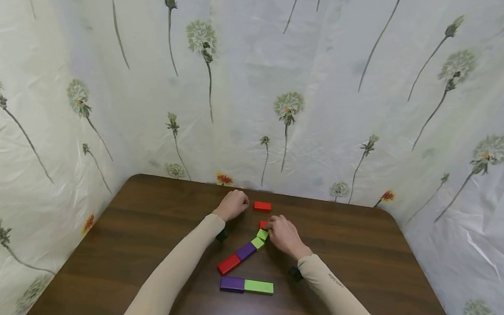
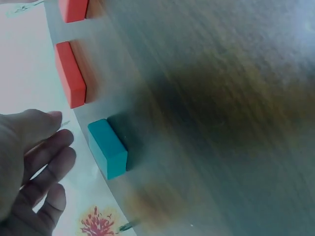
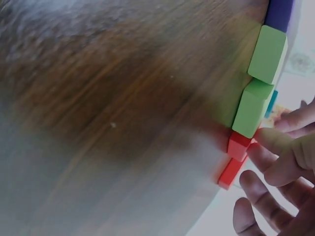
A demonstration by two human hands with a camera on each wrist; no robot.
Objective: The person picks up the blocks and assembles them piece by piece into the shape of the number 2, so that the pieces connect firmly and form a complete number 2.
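In the head view my right hand [image 1: 287, 236] is at the upper end of a slanting row of blocks. Its thumb and finger pinch the small red block [image 3: 239, 145], which the hand partly covers in the head view. Beside it in the row come a green block [image 1: 262, 235], another green block [image 1: 257, 243], a purple block [image 1: 246, 251] and a red block [image 1: 229, 264]. My left hand [image 1: 232, 205], fingers loosely bent and holding nothing, hovers near a teal block [image 2: 108, 149]. From the head view that teal block is hidden behind the hand.
Another red block [image 1: 262, 206] lies near the table's far edge, between the hands. Closer to me, a purple block [image 1: 232, 285] and a long green block [image 1: 259, 287] lie end to end. The brown wooden table [image 1: 341, 220] meets a flower-printed curtain [image 1: 250, 77].
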